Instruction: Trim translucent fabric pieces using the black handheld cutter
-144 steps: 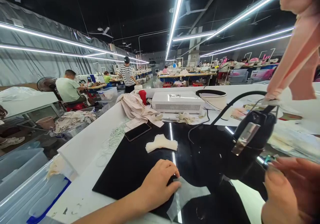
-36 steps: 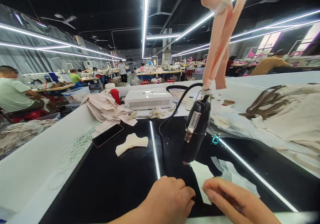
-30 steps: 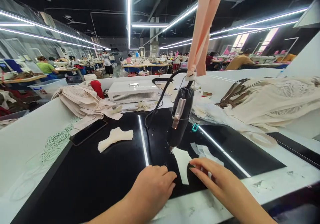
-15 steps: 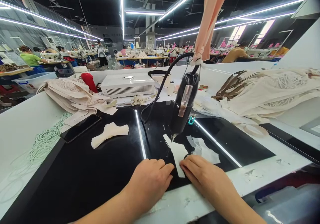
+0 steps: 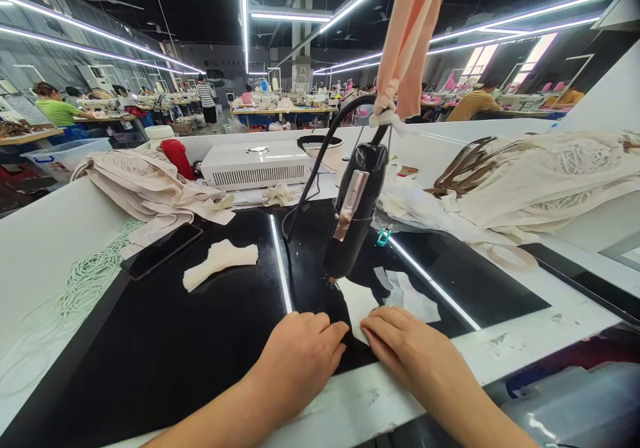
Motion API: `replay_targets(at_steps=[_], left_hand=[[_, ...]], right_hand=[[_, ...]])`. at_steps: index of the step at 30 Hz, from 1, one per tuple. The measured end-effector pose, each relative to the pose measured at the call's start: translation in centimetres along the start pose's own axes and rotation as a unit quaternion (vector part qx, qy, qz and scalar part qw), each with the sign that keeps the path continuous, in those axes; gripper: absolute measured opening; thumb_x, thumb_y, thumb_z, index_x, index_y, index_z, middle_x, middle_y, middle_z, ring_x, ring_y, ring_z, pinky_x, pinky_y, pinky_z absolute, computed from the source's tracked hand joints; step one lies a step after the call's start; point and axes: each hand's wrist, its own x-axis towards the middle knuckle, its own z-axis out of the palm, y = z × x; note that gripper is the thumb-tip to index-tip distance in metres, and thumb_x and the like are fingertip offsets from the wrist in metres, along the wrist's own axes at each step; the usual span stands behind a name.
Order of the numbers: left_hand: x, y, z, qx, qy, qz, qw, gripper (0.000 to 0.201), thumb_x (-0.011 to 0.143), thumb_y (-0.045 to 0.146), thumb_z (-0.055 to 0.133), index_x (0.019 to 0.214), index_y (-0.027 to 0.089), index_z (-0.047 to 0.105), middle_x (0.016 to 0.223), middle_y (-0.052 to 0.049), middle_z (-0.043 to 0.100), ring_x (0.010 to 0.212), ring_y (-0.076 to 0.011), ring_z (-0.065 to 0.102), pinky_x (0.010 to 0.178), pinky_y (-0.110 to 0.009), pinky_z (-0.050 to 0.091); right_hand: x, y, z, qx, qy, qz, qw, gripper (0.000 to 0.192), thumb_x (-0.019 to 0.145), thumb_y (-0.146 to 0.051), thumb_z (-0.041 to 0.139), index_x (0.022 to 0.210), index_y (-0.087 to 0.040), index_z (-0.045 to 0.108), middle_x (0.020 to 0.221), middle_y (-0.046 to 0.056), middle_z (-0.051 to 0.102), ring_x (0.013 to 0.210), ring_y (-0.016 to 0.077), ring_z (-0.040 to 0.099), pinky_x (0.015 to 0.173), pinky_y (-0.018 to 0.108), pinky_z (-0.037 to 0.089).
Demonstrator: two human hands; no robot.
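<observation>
A small white fabric piece (image 5: 358, 301) lies on the black board between my hands. My right hand (image 5: 400, 338) has its fingers pressed together on the piece's right edge. Close by the left edge, my left hand (image 5: 305, 355) is closed, thumb against the curled fingers; what it pinches, if anything, is hidden. Above the piece hangs a black hand-held tool (image 5: 355, 208) with a metal plate on its side, tilted, its narrow tip at the fabric's far left corner. Thin whitish scraps (image 5: 407, 295) lie just right of the piece.
A stack of cream cut pieces (image 5: 220, 261) and a phone (image 5: 163, 251) lie left on the black board (image 5: 150, 355). A pink cloth strip (image 5: 407, 48) suspends the tool. Behind stands a white vented box (image 5: 255, 165). Beige garments (image 5: 565, 175) are heaped right, green cord (image 5: 95, 275) left.
The white fabric piece has shifted, with less of it showing past my fingertips toward me. The tool has swung left, its tip slightly lower. Both hands stay nearly in place.
</observation>
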Motion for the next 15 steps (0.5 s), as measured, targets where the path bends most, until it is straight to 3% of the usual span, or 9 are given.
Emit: replay_targets(at_steps=[9, 15], left_hand=[[-0.3, -0.14, 0.62, 0.021, 0.03, 0.024, 0.999, 0.025, 0.111, 0.025, 0.068, 0.136, 0.025, 0.067, 0.085, 0.004, 0.069, 0.07, -0.0209, 0.07, 0.059, -0.035, 0.048], [-0.2, -0.07, 0.69, 0.048, 0.029, 0.045, 0.997, 0.017, 0.113, 0.03, 0.066, 0.129, 0.025, 0.07, 0.083, 0.003, 0.066, 0.067, -0.0201, 0.066, 0.055, -0.035, 0.042]], right_hand=[[-0.21, 0.32, -0.18, 0.086, -0.04, 0.044, 0.994, 0.047, 0.12, -0.026, 0.038, 0.092, -0.025, 0.075, 0.084, 0.001, 0.076, 0.074, 0.0164, 0.079, 0.062, 0.027, 0.055], [0.06, 0.78, -0.83, 0.236, -0.076, 0.165, 0.955, 0.03, 0.109, -0.027, 0.054, 0.09, -0.027, 0.077, 0.089, 0.001, 0.077, 0.079, 0.0192, 0.077, 0.069, 0.031, 0.056]])
